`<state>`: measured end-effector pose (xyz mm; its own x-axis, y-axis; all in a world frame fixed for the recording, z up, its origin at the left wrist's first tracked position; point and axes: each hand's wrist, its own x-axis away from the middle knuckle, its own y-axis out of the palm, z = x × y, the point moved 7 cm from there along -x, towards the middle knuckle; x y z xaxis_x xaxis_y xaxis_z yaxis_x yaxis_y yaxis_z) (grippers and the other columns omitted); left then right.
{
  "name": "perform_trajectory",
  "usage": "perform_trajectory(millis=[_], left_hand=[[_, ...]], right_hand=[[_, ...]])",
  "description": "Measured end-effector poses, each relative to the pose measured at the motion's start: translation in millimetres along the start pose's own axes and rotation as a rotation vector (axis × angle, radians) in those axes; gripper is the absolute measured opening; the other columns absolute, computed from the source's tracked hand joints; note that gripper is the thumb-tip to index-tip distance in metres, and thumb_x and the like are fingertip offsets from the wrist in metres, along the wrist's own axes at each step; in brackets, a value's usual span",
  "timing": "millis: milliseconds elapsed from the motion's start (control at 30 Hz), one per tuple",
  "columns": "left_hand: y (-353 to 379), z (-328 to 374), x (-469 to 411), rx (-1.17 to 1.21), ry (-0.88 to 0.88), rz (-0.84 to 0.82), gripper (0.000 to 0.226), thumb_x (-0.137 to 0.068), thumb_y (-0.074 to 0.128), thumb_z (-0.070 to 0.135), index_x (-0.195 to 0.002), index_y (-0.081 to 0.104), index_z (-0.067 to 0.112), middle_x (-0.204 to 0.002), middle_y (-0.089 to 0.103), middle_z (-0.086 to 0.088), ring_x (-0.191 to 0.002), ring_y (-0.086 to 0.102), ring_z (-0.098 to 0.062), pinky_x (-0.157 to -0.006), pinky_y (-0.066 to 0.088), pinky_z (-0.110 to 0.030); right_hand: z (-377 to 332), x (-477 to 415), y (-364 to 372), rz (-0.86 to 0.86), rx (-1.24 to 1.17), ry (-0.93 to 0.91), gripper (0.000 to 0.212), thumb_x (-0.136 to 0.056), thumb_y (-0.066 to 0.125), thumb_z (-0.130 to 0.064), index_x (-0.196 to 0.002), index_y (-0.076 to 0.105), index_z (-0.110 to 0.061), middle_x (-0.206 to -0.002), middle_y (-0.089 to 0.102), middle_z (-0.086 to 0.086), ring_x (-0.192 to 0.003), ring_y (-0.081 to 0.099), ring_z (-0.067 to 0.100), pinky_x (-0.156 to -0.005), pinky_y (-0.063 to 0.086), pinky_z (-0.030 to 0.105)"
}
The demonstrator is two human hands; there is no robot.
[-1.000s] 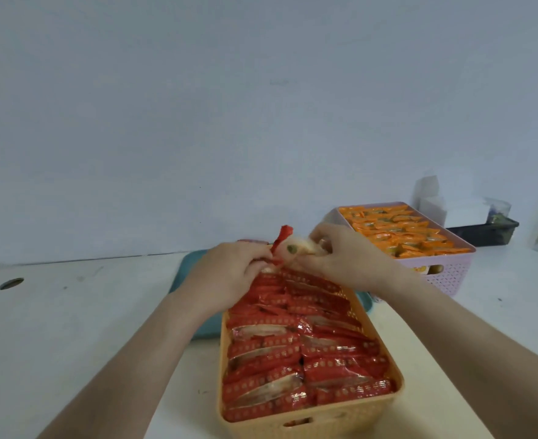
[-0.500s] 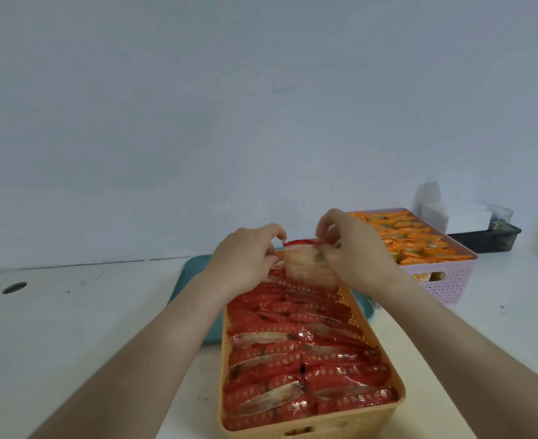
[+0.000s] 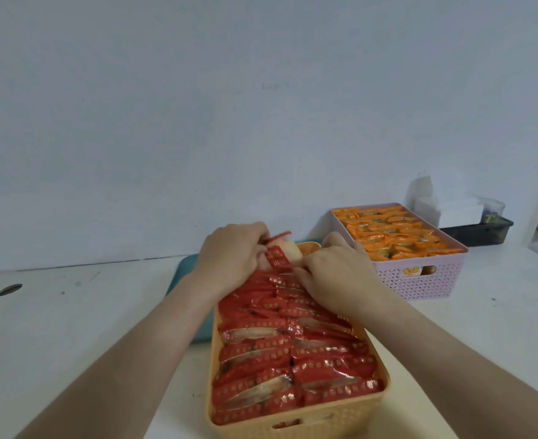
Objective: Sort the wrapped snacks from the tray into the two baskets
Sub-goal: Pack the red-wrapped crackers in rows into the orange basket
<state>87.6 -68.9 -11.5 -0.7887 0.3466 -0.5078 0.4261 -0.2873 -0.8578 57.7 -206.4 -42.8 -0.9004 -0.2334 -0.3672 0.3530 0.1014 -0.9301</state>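
An orange-tan basket (image 3: pixel 296 421) in front of me is packed with rows of red wrapped snacks (image 3: pixel 280 353). At its far end, my left hand (image 3: pixel 229 258) and my right hand (image 3: pixel 334 274) both grip one red-wrapped snack (image 3: pixel 281 253), held upright between them just above the packed rows. A pink basket (image 3: pixel 419 280) at the right is filled with orange wrapped snacks (image 3: pixel 394 232). The teal tray (image 3: pixel 185 270) lies behind the tan basket, mostly hidden by my arms and the basket.
A white table (image 3: pixel 71 318) carries everything, with a round hole (image 3: pixel 9 289) at the far left. A dark bin (image 3: pixel 479 231) with white boxes (image 3: pixel 451 210) stands behind the pink basket. A plain wall rises behind the table.
Both hands have lowered the red-wrapped snack toward the far end of the tan basket, and the snack has turned so its red side faces me.
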Motion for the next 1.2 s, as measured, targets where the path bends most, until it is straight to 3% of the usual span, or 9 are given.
perform_trajectory(millis=[133, 400, 533, 700, 900, 967, 1067, 1133, 1200], left_hand=[[-45.2, -1.9, 6.3, -0.089, 0.188, 0.260, 0.020, -0.091, 0.053, 0.019, -0.104, 0.068, 0.018, -0.089, 0.068, -0.002, -0.086, 0.058, -0.026, -0.062, 0.050, -0.039], [-22.4, -16.4, 34.3, -0.191, 0.270, 0.125, 0.048, -0.064, 0.080, -0.001, -0.107, 0.071, 0.020, -0.081, 0.061, 0.001, -0.076, 0.057, -0.020, -0.045, 0.043, -0.027], [-12.3, -22.0, 34.5, -0.110, 0.177, 0.031, 0.038, -0.082, 0.071, 0.013, -0.116, 0.067, 0.030, -0.089, 0.060, 0.006, -0.085, 0.055, -0.017, -0.059, 0.044, -0.030], [1.9, -19.6, 31.7, 0.028, 0.103, -0.160, 0.030, -0.097, 0.050, 0.023, -0.123, 0.060, 0.035, -0.112, 0.057, 0.008, -0.110, 0.049, -0.015, -0.091, 0.044, -0.034], [2.8, -25.5, 34.1, 0.076, 0.048, -0.239, 0.024, -0.090, 0.061, 0.033, -0.112, 0.066, 0.042, -0.108, 0.066, 0.015, -0.103, 0.058, -0.009, -0.087, 0.045, -0.027], [-0.4, -36.0, 31.5, 0.243, -0.028, -0.265, 0.016, -0.088, 0.065, 0.037, -0.102, 0.069, 0.043, -0.095, 0.068, 0.022, -0.091, 0.062, -0.001, -0.083, 0.049, -0.022], [-13.0, -65.4, 18.4, 0.544, -0.193, -0.052, 0.012, -0.089, 0.066, 0.027, -0.093, 0.071, 0.037, -0.086, 0.069, 0.023, -0.082, 0.061, 0.006, -0.074, 0.044, -0.009], [-9.9, -97.3, 7.4, 0.700, -0.357, 0.107, 0.016, -0.091, 0.062, 0.020, -0.088, 0.072, 0.032, -0.087, 0.072, 0.014, -0.076, 0.063, 0.001, -0.077, 0.050, -0.020], [15.8, -124.1, -2.1, 0.762, -0.523, 0.090, 0.017, -0.092, 0.058, 0.016, -0.088, 0.070, 0.028, -0.091, 0.072, 0.001, -0.078, 0.063, -0.012, -0.079, 0.052, -0.033]], right_hand=[[7.0, -1.8, 0.8, -0.037, -0.166, 0.012, 0.040, -0.083, 0.050, -0.067, -0.113, 0.059, -0.042, -0.108, 0.064, -0.014, -0.119, 0.042, 0.017, -0.091, 0.034, 0.044], [3.3, -1.2, 11.4, -0.112, -0.268, -0.044, 0.030, -0.087, 0.056, -0.054, -0.109, 0.060, -0.033, -0.111, 0.058, -0.012, -0.120, 0.043, 0.012, -0.096, 0.041, 0.044], [-2.4, -3.4, 15.0, -0.228, -0.215, -0.095, 0.037, -0.090, 0.055, -0.050, -0.124, 0.054, -0.036, -0.120, 0.062, -0.011, -0.116, 0.053, 0.013, -0.093, 0.039, 0.040], [-4.0, 0.0, 12.4, -0.154, -0.350, -0.094, 0.025, -0.092, 0.058, -0.033, -0.116, 0.061, -0.037, -0.116, 0.065, -0.014, -0.113, 0.054, 0.011, -0.088, 0.035, 0.033], [-5.2, 1.9, 10.7, -0.208, -0.323, -0.147, 0.021, -0.090, 0.055, -0.048, -0.110, 0.062, -0.042, -0.104, 0.064, -0.023, -0.106, 0.054, 0.003, -0.106, 0.029, 0.041], [-0.6, -8.1, -0.5, -0.220, -0.465, -0.127, 0.031, -0.084, 0.056, -0.061, -0.102, 0.066, -0.038, -0.098, 0.066, -0.026, -0.101, 0.058, -0.003, -0.098, 0.037, 0.033], [21.5, -41.3, -25.7, -0.056, -0.981, 0.069, 0.023, -0.089, 0.061, -0.044, -0.093, 0.073, -0.026, -0.091, 0.074, -0.014, -0.091, 0.065, -0.004, -0.084, 0.044, 0.025], [34.0, -66.9, -15.3, -0.097, -1.251, 0.217, 0.020, -0.091, 0.060, -0.035, -0.096, 0.073, -0.020, -0.094, 0.075, -0.003, -0.099, 0.068, 0.009, -0.087, 0.045, 0.031], [39.6, -90.0, 9.3, -0.209, -1.278, 0.307, 0.019, -0.092, 0.060, -0.030, -0.103, 0.070, -0.020, -0.103, 0.074, 0.003, -0.107, 0.066, 0.019, -0.085, 0.044, 0.033]])
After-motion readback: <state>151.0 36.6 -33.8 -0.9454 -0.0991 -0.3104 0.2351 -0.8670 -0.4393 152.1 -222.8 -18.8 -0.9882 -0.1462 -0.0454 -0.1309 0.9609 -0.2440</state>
